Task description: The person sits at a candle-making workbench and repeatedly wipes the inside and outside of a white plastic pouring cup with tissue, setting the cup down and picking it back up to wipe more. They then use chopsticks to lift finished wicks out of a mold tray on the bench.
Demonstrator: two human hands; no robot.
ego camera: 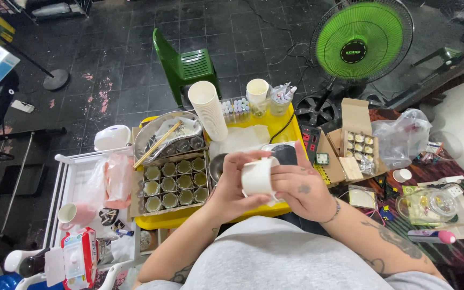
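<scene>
- The yellow table (pixel 288 126) lay just beyond both hands, its box of small glass jars (pixel 175 183) off to the left hand's side
- The white paper cup (pixel 258 177) was held between both hands, tilted sideways above the lap
- The left hand (pixel 233 185) had its grip curled around the cup's side; the right hand (pixel 303 188) pinched the cup's far edge, seemingly mid-inspection; any further turn would call for a light hold

The yellow tray (pixel 285 121) is crowded: a box of small tins (pixel 174 185), a cup stack (pixel 209 110) and a metal bowl (pixel 162 134) block the left; a bare strip remains near its front edge.
</scene>
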